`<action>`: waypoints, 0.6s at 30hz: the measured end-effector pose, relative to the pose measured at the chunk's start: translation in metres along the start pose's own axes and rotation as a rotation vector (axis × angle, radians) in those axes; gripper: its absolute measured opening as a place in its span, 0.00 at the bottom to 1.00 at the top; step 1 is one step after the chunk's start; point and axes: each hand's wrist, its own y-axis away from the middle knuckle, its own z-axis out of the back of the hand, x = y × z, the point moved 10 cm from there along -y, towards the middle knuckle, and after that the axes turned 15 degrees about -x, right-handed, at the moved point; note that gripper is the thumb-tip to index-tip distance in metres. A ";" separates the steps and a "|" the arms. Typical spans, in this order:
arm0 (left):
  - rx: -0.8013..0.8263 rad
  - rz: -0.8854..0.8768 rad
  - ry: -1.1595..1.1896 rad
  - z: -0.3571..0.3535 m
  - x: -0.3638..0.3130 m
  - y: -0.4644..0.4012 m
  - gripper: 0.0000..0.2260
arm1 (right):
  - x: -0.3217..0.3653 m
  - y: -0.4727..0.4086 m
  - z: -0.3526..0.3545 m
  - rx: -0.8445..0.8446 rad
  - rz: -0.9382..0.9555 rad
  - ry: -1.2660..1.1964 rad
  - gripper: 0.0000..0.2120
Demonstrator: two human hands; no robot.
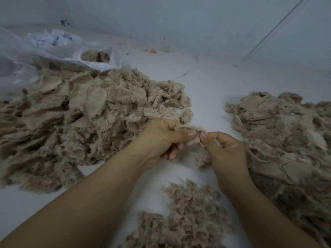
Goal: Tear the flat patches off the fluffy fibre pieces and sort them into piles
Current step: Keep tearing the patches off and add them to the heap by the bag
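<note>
Pinching hard at centre frame, both hands are on one fluffy fibre piece (194, 138): the left hand (161, 140) has its grip clamped on the piece's left edge, thumb pressed flat on top, while the right hand (227, 153) has its grip clamped on the right edge, thumb tip down on the beige material. The two thumbs sit just beside each other, and a tuft of the piece hangs below the right hand. Just under the forearms, at lower centre, lies a small pile of fluff (186, 217) on the white worktop (206, 86). Out to the left, a big heap (80, 119) of fluffy pieces and flat patches fills the middle left of the frame, touching the back of the left hand. On the right edge sits another heap (286, 136), flat patches showing on top. At upper left, a clear plastic bag (100, 59) lies open with more beige fibre inside.
</note>
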 end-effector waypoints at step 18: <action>-0.664 -0.578 -1.326 0.057 -0.059 0.008 0.08 | -0.014 -0.002 -0.005 0.094 -0.023 0.045 0.16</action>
